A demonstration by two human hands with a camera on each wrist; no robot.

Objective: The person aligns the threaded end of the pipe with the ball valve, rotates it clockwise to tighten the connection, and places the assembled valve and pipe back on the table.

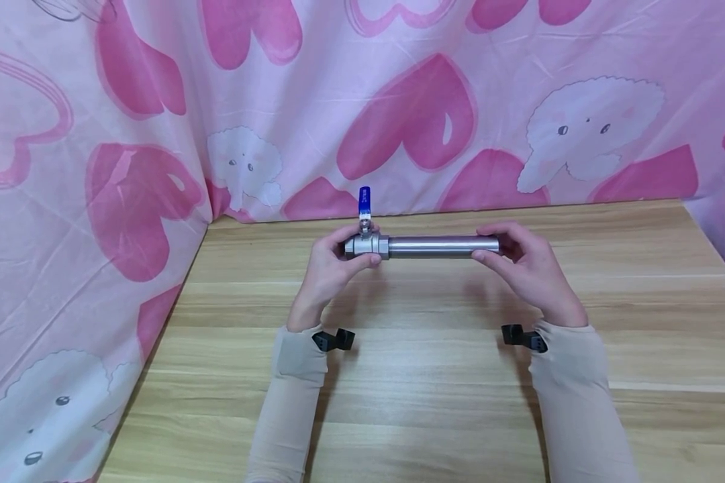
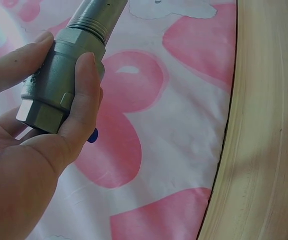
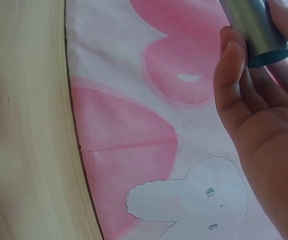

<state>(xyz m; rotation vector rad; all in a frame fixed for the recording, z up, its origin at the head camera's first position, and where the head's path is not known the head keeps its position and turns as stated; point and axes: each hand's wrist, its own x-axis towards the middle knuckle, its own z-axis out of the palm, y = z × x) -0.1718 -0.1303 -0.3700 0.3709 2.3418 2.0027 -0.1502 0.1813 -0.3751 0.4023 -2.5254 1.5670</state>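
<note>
A metal ball valve (image 1: 367, 245) with a blue lever handle (image 1: 364, 201) is joined to a straight steel pipe (image 1: 438, 247), held level above the table. My left hand (image 1: 331, 268) grips the valve body, thumb in front and fingers behind. At the pipe's other end, my right hand (image 1: 528, 268) pinches it between thumb and fingers. The left wrist view shows threads (image 2: 90, 27) where the pipe meets the valve (image 2: 54, 82); only a bit of blue shows behind the fingers. In the right wrist view the pipe's end (image 3: 268, 56) looks open.
A wood-grain table (image 1: 411, 402) lies under both hands. Pink fabric (image 1: 314, 100) with hearts and white cartoon animals hangs along the table's back and left edges. A black wrist-camera mount (image 1: 333, 340) sits on the left sleeve, another mount (image 1: 524, 337) on the right.
</note>
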